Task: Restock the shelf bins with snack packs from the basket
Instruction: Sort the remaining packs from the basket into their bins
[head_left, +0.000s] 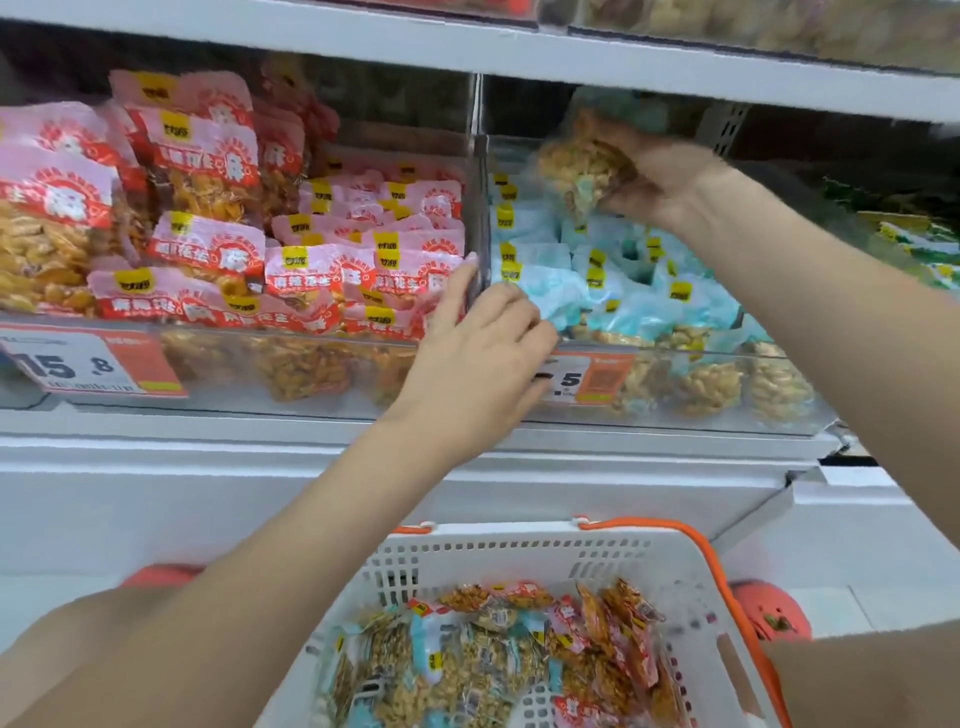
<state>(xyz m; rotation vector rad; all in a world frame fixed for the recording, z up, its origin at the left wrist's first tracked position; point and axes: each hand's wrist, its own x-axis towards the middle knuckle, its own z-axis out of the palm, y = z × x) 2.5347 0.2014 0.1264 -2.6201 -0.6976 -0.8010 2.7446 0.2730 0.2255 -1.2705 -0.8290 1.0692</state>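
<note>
A: What is your right hand (660, 182) doing?

B: Your right hand is up high over the blue bin (675, 374). Its fingers curl round a blue snack pack (582, 161) full of pale nuts. The pack is a bit blurry.

A: And your left hand (483, 348)?

B: Your left hand is at the front of the blue bin, near its left corner. Its fingers are bent and touch the blue packs (613, 280) lying there. You cannot tell if it holds one. Its thumb pokes up by the clear divider (480, 208) on the left side of the blue bin.

A: What is on the other side of that divider?

B: Left of the blue bin is the red bin (234, 369), piled with red packs (291, 249). Some stand up tall at the back.

A: Where is the basket (519, 561)?

B: The white basket is down low, below the blue bin. It has an orange handle (691, 545). Inside it lie mixed packs (493, 654), blue ones and red ones, all jumbled.

A: Anything stuck on the blue bin?

B: A price tag (587, 382) sits on its front wall, just right of your left hand. Another tag (88, 366) is on the red bin, far to the left of the blue bin.
</note>
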